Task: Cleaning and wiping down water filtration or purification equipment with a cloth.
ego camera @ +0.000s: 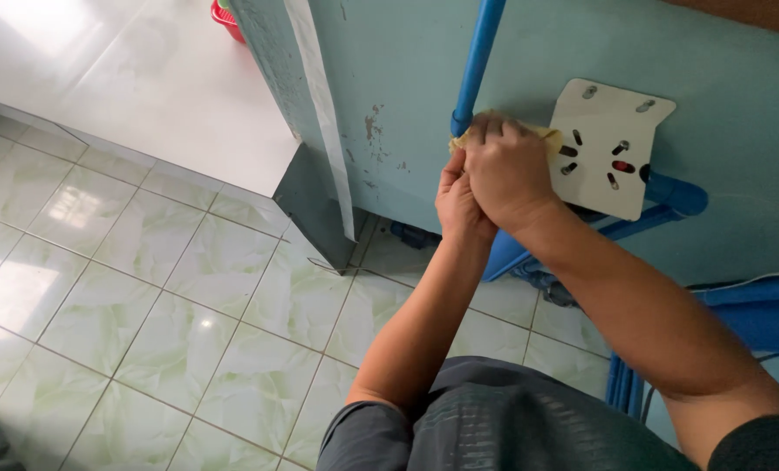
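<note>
My right hand (pixel 509 170) is closed over a small yellow cloth (pixel 546 133), pressing it against the teal wall at the left edge of a white mounting plate (pixel 612 118). My left hand (pixel 457 196) lies just below and left of it, fingers curled against the same cloth. Most of the cloth is hidden under the hands. The plate carries several dark slots, screws and a red spot. A blue pipe (pixel 479 57) runs down the wall to the spot where the hands meet.
More blue pipes (pixel 677 196) run right and down from behind the plate toward the floor. A teal wall corner (pixel 315 113) juts out at left. Pale green floor tiles (pixel 189 305) lie below; a white raised slab (pixel 145 87) is upper left, with a red basket (pixel 225 17).
</note>
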